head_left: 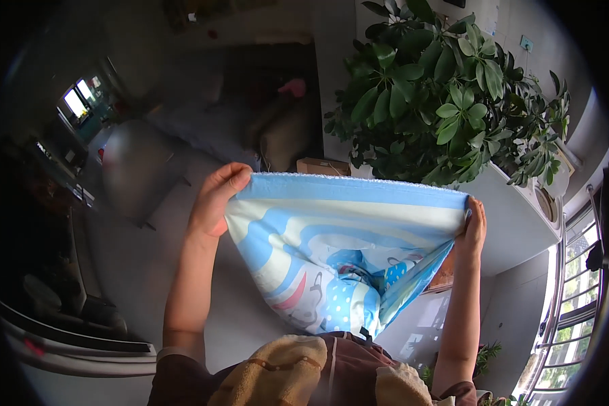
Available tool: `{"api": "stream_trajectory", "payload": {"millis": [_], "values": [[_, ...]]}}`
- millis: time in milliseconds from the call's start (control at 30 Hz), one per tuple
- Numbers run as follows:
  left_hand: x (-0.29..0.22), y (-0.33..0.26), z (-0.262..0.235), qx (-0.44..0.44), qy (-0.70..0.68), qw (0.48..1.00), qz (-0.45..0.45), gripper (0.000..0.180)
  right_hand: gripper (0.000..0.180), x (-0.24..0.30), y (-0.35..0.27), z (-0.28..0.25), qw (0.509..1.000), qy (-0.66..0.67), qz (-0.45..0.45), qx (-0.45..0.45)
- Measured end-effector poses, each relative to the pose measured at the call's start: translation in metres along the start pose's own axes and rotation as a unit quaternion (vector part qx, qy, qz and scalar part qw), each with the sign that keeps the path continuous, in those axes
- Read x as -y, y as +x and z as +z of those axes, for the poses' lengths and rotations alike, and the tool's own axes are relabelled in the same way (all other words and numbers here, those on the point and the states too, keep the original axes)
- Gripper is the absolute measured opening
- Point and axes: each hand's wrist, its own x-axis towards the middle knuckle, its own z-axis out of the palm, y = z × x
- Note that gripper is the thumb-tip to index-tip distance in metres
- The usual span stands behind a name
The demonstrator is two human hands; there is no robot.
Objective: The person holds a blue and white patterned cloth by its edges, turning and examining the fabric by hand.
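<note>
A blue and cream cloth (298,223) with wavy bands, white dots and cartoon figures is stretched out in front of me by its top edge. My left hand (222,196) grips the top left corner, thumb pressed against the fingers. At the top right corner my right hand (476,220) is closed on the same cloth. Between the hands the upper edge is nearly taut and shows a white, frayed-looking line. Below, the cloth sags in folds toward my chest, and its lower end is bunched close to my clothing.
A large leafy plant (446,95) stands ahead on the right, beside a white cabinet (521,216). A barred window (568,304) is at the far right. Behind the cloth sits a cardboard box (323,166). The left side is dark, with dim furniture.
</note>
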Motion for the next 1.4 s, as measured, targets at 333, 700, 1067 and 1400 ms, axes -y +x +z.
{"api": "stream_trajectory", "payload": {"millis": [333,700,1067,1400], "values": [[0.032,-0.006,0.045,0.078,0.030,0.995,-0.060,0.010,0.014,-0.041,-0.018,-0.062,0.954,-0.290,-0.002,0.074],[0.035,-0.023,0.072,0.219,0.106,0.970,-0.013,0.014,0.015,-0.067,-0.136,0.038,0.885,-0.352,-0.082,0.294],[0.058,-0.076,0.085,0.267,0.376,0.871,0.171,0.019,0.015,-0.052,-0.139,0.033,0.885,0.384,0.221,0.147],[0.094,-0.086,0.093,0.179,0.378,0.899,0.133,0.011,0.050,-0.060,-0.147,0.034,0.736,0.551,0.380,0.106]]}}
